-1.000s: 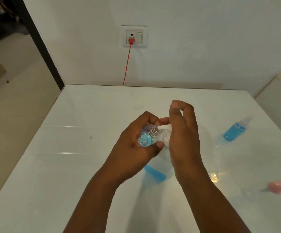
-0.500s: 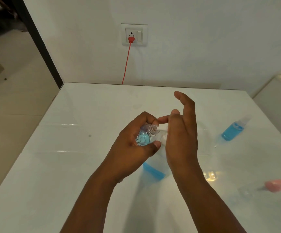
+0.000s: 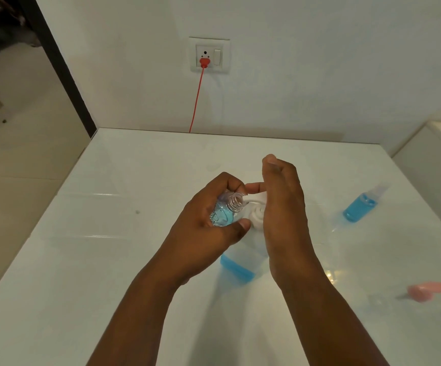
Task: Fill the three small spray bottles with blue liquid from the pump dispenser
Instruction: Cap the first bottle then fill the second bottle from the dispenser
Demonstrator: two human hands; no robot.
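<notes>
Spray bottle point(image 3: 223, 212): uncapped, tilted, part full of blue liquid, held above the table point(image 3: 124, 247) at mid-scene with its open neck against the pump's white spout.
Left hand point(image 3: 206, 223): fingers and thumb wrapped round the spray bottle.
Right hand point(image 3: 284, 207): resting on the head of the pump dispenser point(image 3: 240, 262); fingers loosely bent over it, exact grip hidden from this side.
Doing it well: I judge it best to keep the neck right under the spout, press slowly and fully, and hold the bottle steady so nothing dribbles down.
Filled bottle point(image 3: 360, 208): lies well apart to the right, capped, blue inside.
Pink cap point(image 3: 429, 290): near the right edge, beside a clear bottle, blurred.
Edges: the right edge runs close to those two; the left edge is well away.
Open room: bare surface left and behind the hands.
</notes>
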